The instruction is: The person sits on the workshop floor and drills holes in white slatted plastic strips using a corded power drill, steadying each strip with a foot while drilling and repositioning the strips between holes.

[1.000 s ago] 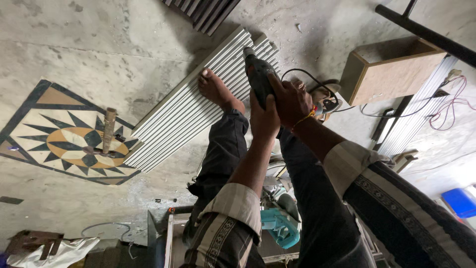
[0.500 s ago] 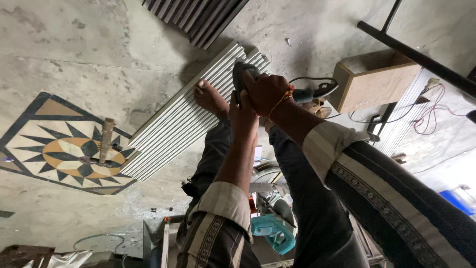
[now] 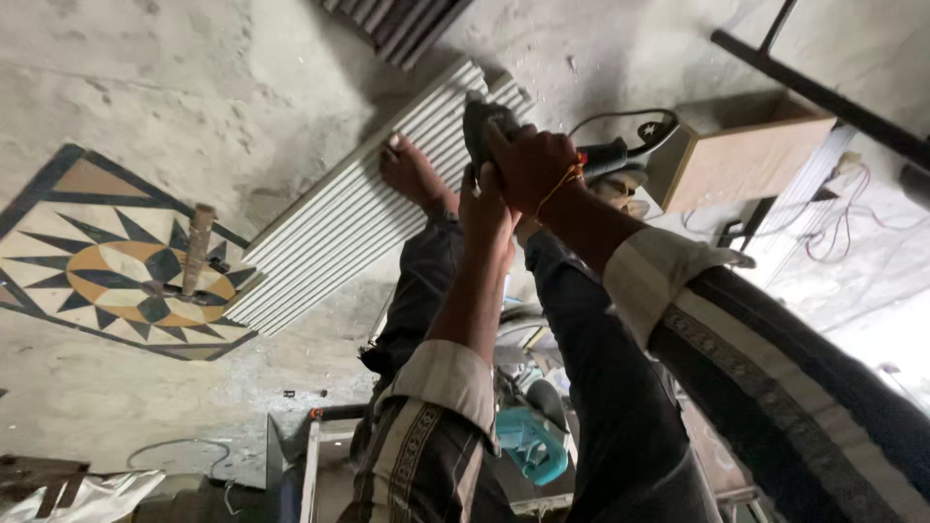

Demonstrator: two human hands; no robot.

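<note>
- One dark power grinder [image 3: 489,131] rests on one white fluted panel [image 3: 368,208] lying on the concrete floor [image 3: 174,77].
- The right hand [image 3: 533,165] is clamped over the grinder's body, arm reaching forward.
- The left hand [image 3: 481,208] grips just below it.
- One bare foot [image 3: 412,174] presses the panel.
- One patterned inlay slab [image 3: 107,261] lies nearby.

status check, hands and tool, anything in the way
Both hands, left hand and right hand, grip the dark power tool. Tool over white ribbed panel. Bare foot on panel.
</note>
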